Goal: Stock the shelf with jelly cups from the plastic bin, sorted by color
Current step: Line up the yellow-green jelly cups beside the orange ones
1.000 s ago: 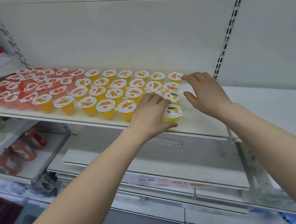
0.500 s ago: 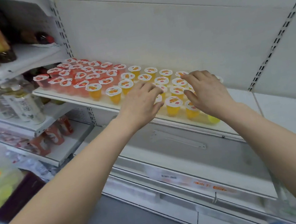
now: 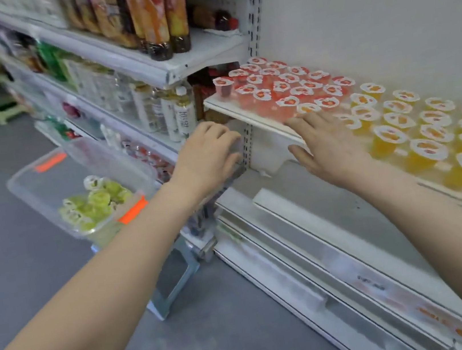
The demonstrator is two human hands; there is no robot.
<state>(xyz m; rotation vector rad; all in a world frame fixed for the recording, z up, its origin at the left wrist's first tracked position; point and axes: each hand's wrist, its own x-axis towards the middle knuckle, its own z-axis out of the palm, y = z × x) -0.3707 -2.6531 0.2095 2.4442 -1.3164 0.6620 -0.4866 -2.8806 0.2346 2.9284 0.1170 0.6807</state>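
left hand loose and empty just off the shelf at its left end, right hand spread, empty, at the shelf's front edge, red jelly cups and orange jelly cups on top, green jelly cups in the plastic bin (below-left of the shelf)

The orange jelly cups run off the right edge; green cups blurred

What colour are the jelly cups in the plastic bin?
The cups are green, clearest in the head view.
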